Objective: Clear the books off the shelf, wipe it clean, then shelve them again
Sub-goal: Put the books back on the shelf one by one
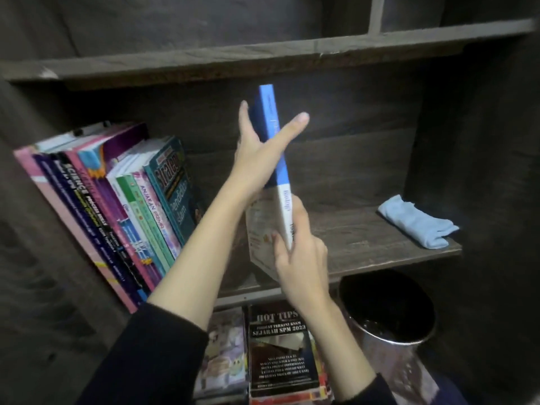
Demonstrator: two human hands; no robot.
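Since the cloth (418,222) lies folded at the right end of the shelf (365,241) and a row of books (117,206) already leans at its left end, you look to be in the last step: putting the books back. Your right grip (301,258) is clenched round the lower end of the blue-and-white book (282,182), with the thumb on one cover and the fingers wrapped round the spine side. Your left grip (257,159) is released. Its fingers are straight, and the book's upper half lies in the fork between thumb and forefinger, steadied rather than clasped.

The book stands nearly upright, its top tipped slightly left and its spine toward you. You hold it in the air before the bare middle of the shelf, between the row and the cloth and touching neither. Its bottom corner appears to hang in front of the shelf's front edge, not on the board.

The next move, as I judge it, calls for you to carry the book left and inward. Set its bottom edge on the board just beside the teal book (175,194) at the end of the row, and tilt it to match their lean so that it does not fall flat. Below the shelf a stack of books (280,346) waits beside a metal bin (388,314), so more trips seem likely.
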